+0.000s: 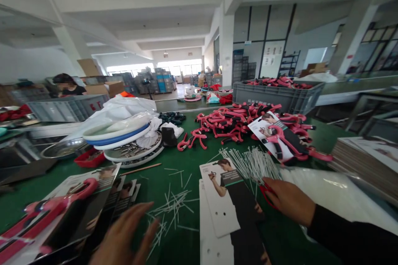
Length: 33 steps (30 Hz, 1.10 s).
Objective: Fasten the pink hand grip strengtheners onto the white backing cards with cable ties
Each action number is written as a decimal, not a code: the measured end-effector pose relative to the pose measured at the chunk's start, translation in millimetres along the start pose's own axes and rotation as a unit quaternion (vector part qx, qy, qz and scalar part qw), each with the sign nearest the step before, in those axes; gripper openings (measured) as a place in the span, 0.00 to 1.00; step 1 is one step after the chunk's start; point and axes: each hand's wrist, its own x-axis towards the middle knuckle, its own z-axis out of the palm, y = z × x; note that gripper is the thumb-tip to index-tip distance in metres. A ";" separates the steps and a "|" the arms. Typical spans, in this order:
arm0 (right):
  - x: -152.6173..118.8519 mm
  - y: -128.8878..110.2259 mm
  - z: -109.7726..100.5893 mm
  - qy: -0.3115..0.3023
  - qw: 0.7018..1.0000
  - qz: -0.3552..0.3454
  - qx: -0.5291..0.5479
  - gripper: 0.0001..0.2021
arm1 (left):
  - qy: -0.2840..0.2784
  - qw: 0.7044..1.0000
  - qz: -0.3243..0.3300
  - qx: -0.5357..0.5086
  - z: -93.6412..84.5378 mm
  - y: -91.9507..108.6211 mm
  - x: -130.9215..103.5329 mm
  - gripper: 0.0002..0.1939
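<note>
The red handle sits in the right hand, at the right edge of the front cards. Its visible curve slants from upper left down to lower right; the rest is hidden by the hand, so I cannot tell where its tip points. The right grip is narrow, fingers curled around the handle. The fingertips are at the lower right end of the white ties, whether touching or not is unclear. The ties fan out away from the hand, toward the upper left.

The front cards overlap, their long axes running away from the person, printed head end farthest; the upper one leans left at its far end. The left hand is blurred, its grip wide, thumb and fingers apart, between the carded pliers and the scattered ties on the green bench.

Beyond lie a pencil-like stick, a red tray, and a heap of pink pliers before a grey crate. Plastic bags and a card stack are at right. A co-worker is far left.
</note>
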 end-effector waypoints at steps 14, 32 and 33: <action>9.7 -0.7 -22.5 -0.074 0.991 0.112 -0.016 0.14 | -0.222 0.970 -0.069 -0.076 145.7 68.5 73.4 0.20; 106.4 36.5 8.2 -0.161 0.962 0.214 0.056 0.13 | -0.237 0.853 -0.196 -0.422 149.8 48.4 72.4 0.18; 102.0 38.6 6.0 -0.157 0.961 0.214 0.074 0.12 | -0.241 0.848 -0.197 -0.429 151.3 49.8 71.1 0.19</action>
